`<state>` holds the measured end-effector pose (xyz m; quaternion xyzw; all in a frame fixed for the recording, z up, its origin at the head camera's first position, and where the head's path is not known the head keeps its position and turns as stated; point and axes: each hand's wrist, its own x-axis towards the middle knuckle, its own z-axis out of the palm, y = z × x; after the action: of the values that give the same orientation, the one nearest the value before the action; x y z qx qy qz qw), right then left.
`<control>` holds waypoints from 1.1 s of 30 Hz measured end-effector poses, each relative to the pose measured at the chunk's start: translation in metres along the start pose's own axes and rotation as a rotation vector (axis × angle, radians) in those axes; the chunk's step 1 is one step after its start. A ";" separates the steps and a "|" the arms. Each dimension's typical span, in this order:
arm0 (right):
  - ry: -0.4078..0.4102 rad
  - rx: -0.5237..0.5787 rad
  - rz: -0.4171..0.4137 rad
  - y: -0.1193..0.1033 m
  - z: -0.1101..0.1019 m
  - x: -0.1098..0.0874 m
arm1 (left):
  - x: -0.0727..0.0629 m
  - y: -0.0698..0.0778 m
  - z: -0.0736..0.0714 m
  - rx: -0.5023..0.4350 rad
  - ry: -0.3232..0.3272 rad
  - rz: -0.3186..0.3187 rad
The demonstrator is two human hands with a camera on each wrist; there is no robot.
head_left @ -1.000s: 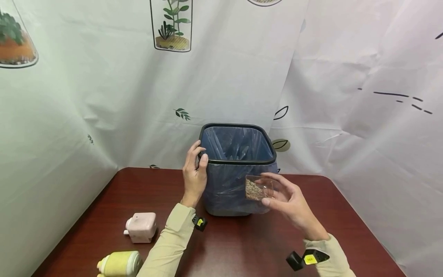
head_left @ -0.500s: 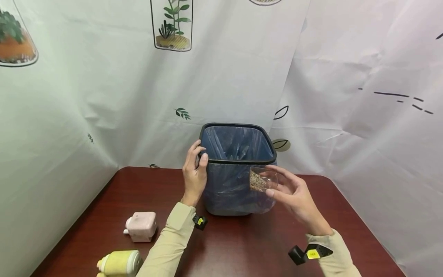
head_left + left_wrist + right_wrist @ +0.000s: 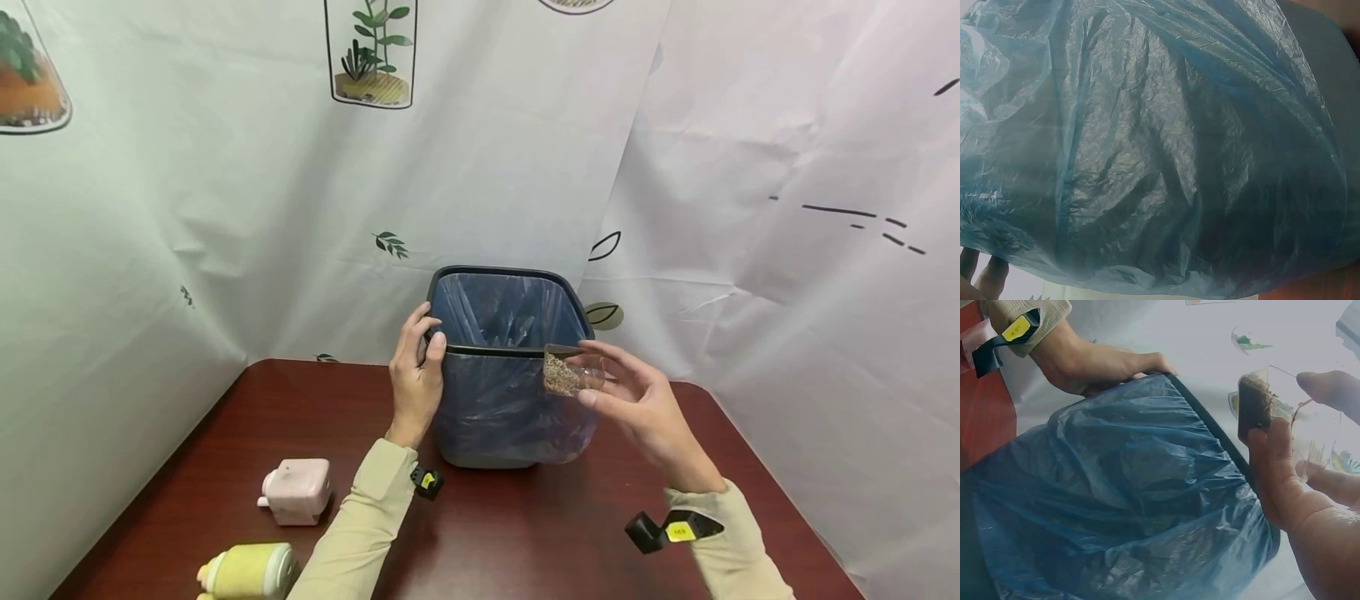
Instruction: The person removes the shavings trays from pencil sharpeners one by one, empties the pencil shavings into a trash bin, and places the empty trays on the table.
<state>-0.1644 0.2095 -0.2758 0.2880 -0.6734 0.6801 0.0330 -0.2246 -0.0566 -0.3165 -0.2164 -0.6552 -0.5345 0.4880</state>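
So the clear container [image 3: 574, 372] has crept up: a second ago it sat lower against the bin's side, now it's right by the rim at the near right corner. Can't tell if it touches. I'd read that as closer to the opening, but not over it, since the brownish bits [image 3: 558, 375] are all in there, bunched at the left end. It's held sideways.

Right hand [image 3: 637, 404] comes in from the right, forearm angled up and inward, thumb and fingers pinching the container. Behind it is the bin [image 3: 495, 351] with a blue bag [image 3: 498, 404] folded over its outside. Left hand [image 3: 417, 387] grips the rim at the near left corner and looks unmoved, thumb up.

Off to the left on the table [image 3: 525, 542]: a pink bottle [image 3: 302, 493] and a yellow bottle [image 3: 247, 571].
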 end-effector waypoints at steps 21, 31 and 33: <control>0.126 0.010 0.098 -0.014 0.006 0.019 | 0.000 0.000 0.000 -0.018 -0.003 -0.019; 0.150 -0.044 0.061 -0.014 0.008 0.027 | -0.001 0.004 -0.002 -0.016 -0.020 -0.040; 0.160 -0.078 0.051 -0.015 0.009 0.029 | -0.001 0.002 -0.002 -0.026 -0.022 -0.049</control>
<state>-0.1792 0.1925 -0.2506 0.2139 -0.7016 0.6749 0.0803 -0.2219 -0.0571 -0.3168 -0.2128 -0.6586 -0.5524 0.4646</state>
